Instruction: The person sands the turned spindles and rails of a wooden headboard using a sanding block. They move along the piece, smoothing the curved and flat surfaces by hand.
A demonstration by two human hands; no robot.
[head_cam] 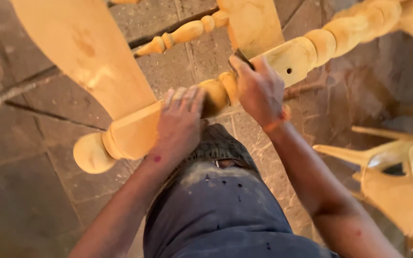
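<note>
Turned leg: a pale, unfinished turned wooden leg (pixel 307 48) runs diagonally across the view, from a ball foot at lower left up to the bulbous turnings at upper right, lying above the person's knee.
Left hand: the left hand (pixel 180 122) lies flat, fingers together, pressed over the square block and the rounded bead beside it; it clasps nothing and seems to steady the piece.
Right hand: the right hand (pixel 259 91) is closed around a small dark tool (pixel 243 58), its tip set against the leg just beside a square block with a small round hole; what kind of tool it is cannot be told.
Doing it well: judged from this view, steady downward pressure from the flat hand and short, controlled strokes along the curve would keep the tool from slipping into the neighbouring beads.
Frame: a broad flat board (pixel 82 52) and a thinner turned spindle (pixel 182 33) join the same bare-wood piece.
Surroundings: dusty dark trousers (pixel 225 210) below, a grey stone-slab floor (pixel 20 143), and another pale wooden part (pixel 393 181) at right.
</note>
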